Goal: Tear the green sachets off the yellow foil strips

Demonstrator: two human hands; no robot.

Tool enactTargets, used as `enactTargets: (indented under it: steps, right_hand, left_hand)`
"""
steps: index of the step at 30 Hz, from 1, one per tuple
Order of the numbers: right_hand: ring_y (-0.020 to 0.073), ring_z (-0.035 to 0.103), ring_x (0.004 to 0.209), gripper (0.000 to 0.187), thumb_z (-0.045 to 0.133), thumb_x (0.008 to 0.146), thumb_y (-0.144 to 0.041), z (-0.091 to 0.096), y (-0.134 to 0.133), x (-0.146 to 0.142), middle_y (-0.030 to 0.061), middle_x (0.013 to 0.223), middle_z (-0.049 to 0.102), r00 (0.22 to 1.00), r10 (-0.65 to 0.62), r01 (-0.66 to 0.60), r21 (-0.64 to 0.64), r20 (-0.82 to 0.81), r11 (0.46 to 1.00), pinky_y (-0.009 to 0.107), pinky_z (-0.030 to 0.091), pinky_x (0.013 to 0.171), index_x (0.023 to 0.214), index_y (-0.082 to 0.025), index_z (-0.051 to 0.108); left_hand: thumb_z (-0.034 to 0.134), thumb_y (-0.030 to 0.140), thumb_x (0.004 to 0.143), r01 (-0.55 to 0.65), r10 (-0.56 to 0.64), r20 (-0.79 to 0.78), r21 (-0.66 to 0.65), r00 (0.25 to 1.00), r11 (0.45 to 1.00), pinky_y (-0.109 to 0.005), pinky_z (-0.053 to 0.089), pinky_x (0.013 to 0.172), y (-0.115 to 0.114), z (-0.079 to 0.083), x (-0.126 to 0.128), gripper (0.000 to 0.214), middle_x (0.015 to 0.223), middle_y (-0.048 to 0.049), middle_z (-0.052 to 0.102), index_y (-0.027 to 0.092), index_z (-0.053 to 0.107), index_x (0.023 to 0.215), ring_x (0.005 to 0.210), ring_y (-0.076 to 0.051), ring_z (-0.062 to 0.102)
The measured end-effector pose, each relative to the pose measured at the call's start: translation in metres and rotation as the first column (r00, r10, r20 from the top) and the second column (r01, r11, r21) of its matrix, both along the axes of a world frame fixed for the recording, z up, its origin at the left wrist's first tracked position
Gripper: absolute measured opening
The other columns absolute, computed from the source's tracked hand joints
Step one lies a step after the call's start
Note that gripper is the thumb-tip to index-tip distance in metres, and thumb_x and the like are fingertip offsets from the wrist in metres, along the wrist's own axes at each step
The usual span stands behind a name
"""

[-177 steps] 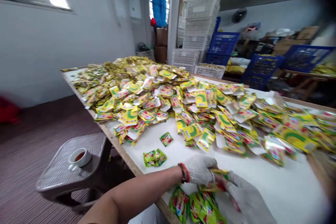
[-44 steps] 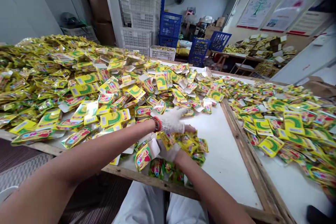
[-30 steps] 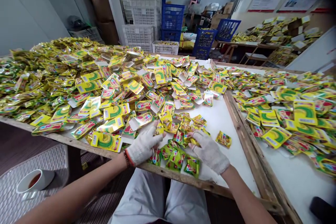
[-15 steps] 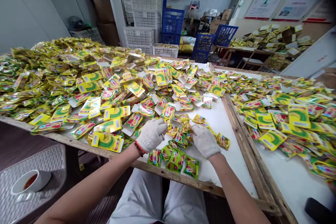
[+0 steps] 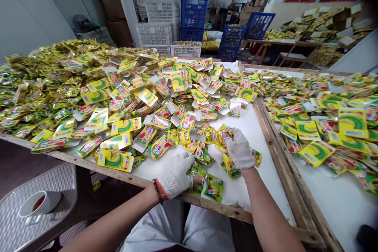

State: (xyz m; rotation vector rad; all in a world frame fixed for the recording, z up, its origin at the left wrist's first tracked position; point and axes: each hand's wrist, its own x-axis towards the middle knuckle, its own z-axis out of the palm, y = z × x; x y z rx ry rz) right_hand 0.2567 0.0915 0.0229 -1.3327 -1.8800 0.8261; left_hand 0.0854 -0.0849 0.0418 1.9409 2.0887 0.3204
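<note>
My left hand (image 5: pixel 175 175), in a white knitted glove, is low at the table's front edge. Its fingers and thumb close about a green packet (image 5: pixel 197 174), while another green packet (image 5: pixel 214 189) lies flat just right of the thumb. Further right, my gloved right hand (image 5: pixel 239 149) pinches a small yellow packet (image 5: pixel 222 134) between thumb and fingers. Beneath and beside that hand lie more yellow packets (image 5: pixel 228 162). Several small packets (image 5: pixel 201 151) are loose between both hands. The palms and some fingertips are hidden.
Yellow cardboard-backed packs (image 5: pixel 126 126) are heaped across the left and back of the table. A wooden divider (image 5: pixel 274 153) separates another heap (image 5: pixel 319 130) on the right. A cup (image 5: pixel 39 204) of brown liquid stands on a plastic stool (image 5: pixel 17 189). Crates (image 5: pixel 193 17) are stacked behind.
My left hand has come down toward the front edge and onto the green packets. My right hand has moved slightly right and up, with a yellow packet at its fingers. The view has shifted a little.
</note>
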Motion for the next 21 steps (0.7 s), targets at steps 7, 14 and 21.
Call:
enactTargets:
  steps: [7, 14, 21]
  right_hand:
    - [0.0100, 0.055, 0.049, 0.028, 0.065, 0.073, -0.041, 0.014, -0.014, -0.006, -0.0045, 0.072, 0.056, 0.892, 0.050, -0.257, -0.413, -0.449, 0.873, 0.021, 0.043, 0.044, 0.088, -0.022, 0.052]
    - [0.0127, 0.057, 0.059, 0.028, 0.068, 0.074, -0.042, 0.003, -0.015, -0.005, -0.0020, 0.075, 0.061, 0.851, 0.167, -0.376, -0.355, -0.497, 0.856, 0.023, 0.047, 0.051, 0.090, -0.021, 0.059]
    - [0.0171, 0.059, 0.072, 0.022, 0.063, 0.075, -0.036, 0.000, -0.017, -0.009, 0.0019, 0.079, 0.067, 0.879, 0.447, -0.474, -0.199, -0.168, 0.858, 0.026, 0.047, 0.063, 0.088, -0.019, 0.068]
  left_hand:
    - [0.058, 0.024, 0.078, -0.120, 0.096, 0.347, 0.047, 0.933, 0.992, -0.028, 0.040, 0.065, 0.003, -0.007, 0.013, 0.009, 0.076, -0.0002, 0.058, 0.022, 0.050, 0.075, 0.073, -0.017, 0.055]
    - [0.053, 0.030, 0.082, -0.435, 0.203, 0.812, 0.069, 0.548, 0.898, -0.022, 0.037, 0.054, 0.045, -0.009, -0.014, 0.013, 0.063, 0.0060, 0.046, 0.020, 0.046, 0.086, 0.055, -0.010, 0.044]
    - [0.059, 0.037, 0.079, -0.255, 0.051, 0.863, 0.091, 0.502, 0.963, -0.022, 0.038, 0.055, 0.080, -0.016, -0.017, 0.023, 0.068, 0.0007, 0.054, 0.013, 0.063, 0.080, 0.059, -0.010, 0.046]
